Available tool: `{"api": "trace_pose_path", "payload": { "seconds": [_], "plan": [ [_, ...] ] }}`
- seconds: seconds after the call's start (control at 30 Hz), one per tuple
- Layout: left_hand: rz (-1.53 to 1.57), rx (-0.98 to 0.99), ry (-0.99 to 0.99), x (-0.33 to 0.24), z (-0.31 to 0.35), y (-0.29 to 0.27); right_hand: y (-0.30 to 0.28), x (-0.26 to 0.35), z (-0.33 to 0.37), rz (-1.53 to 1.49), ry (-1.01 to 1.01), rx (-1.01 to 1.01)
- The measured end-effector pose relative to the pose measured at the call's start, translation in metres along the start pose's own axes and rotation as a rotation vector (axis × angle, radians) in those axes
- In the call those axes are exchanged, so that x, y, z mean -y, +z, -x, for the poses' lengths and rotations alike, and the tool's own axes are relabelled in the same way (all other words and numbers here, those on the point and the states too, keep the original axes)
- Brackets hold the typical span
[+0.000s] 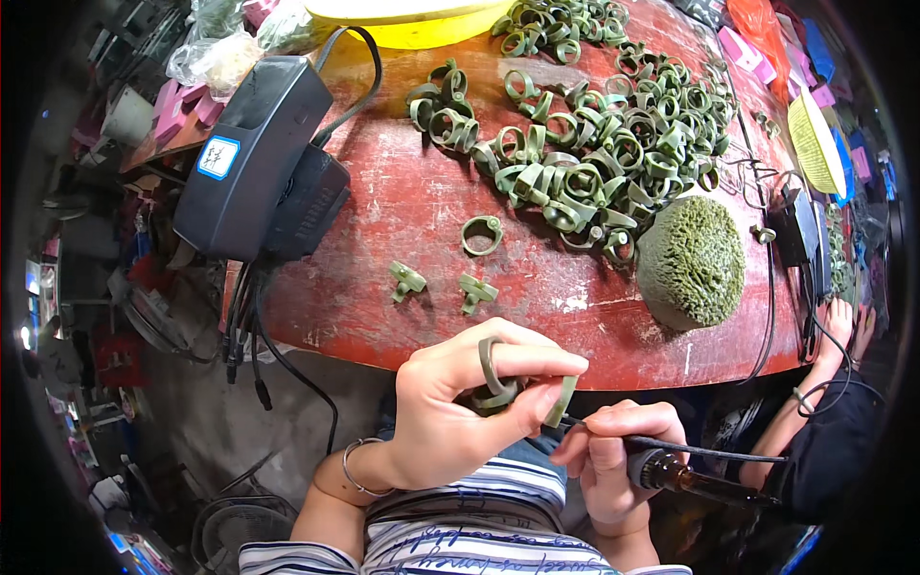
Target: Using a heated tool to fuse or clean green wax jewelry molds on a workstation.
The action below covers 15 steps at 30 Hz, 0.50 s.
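Slippage hazard: left hand (470, 402) fingers pinch a green piece (563, 401) by the worktop (335, 307); right hand (613, 465) fingers grip a dark tool (711, 480), whose tip (close by) could skid thumbward if the pinch loosens.

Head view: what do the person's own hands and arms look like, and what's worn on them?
The left hand and right hand are ungloved. A thin, silver-coloured bangle circles the left wrist. The forearms are bare down to white-and-dark striped sleeves near the lower edge.
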<state>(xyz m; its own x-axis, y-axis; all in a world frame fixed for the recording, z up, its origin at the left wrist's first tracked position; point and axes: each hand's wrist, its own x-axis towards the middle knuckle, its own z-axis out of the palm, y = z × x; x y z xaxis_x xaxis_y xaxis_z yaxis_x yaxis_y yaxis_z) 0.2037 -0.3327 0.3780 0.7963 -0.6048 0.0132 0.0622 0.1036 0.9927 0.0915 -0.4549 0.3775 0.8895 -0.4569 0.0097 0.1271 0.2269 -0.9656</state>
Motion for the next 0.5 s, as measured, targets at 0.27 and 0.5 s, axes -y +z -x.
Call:
{"api": "trace_pose_path", "payload": {
  "seconds": [0.27, 0.5],
  "plan": [
    [0.277, 0.130, -0.082, -0.002, 0.000, -0.002, -0.003, -0.007, -0.005, 0.170, -0.030, -0.054],
    [0.198, 0.050, -0.128, -0.001, 0.000, 0.001, -0.004, 0.002, 0.007, -0.023, -0.039, -0.010]
  ]
}}
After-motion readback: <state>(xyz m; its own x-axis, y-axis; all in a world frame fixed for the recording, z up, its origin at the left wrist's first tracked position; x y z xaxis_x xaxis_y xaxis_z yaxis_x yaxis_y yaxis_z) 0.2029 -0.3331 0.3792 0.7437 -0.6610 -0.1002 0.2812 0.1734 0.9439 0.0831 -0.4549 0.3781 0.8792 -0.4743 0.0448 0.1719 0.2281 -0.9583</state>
